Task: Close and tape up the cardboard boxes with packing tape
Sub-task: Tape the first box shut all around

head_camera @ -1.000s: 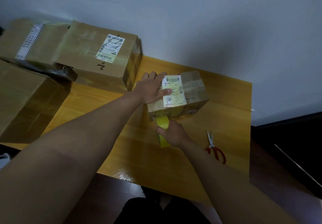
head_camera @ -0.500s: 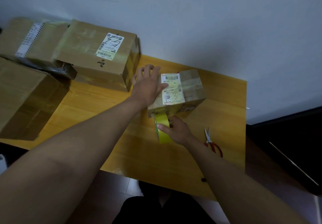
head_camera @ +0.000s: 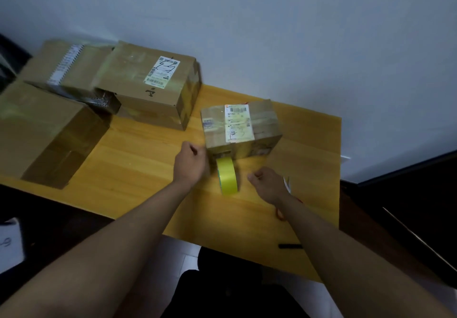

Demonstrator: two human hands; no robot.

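Against a pale wall, a yellow wooden table holds a small taped box just beyond two loosely curled, empty hands, left hand and right hand, flanking an upright tape roll.

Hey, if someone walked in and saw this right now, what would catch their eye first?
Probably the bright yellow roll of tape, standing on edge on the wooden table against the near side of the small labelled cardboard box. The left hand and right hand flank it, loosely curled and holding nothing. Bigger cardboard boxes crowd the table's far left.
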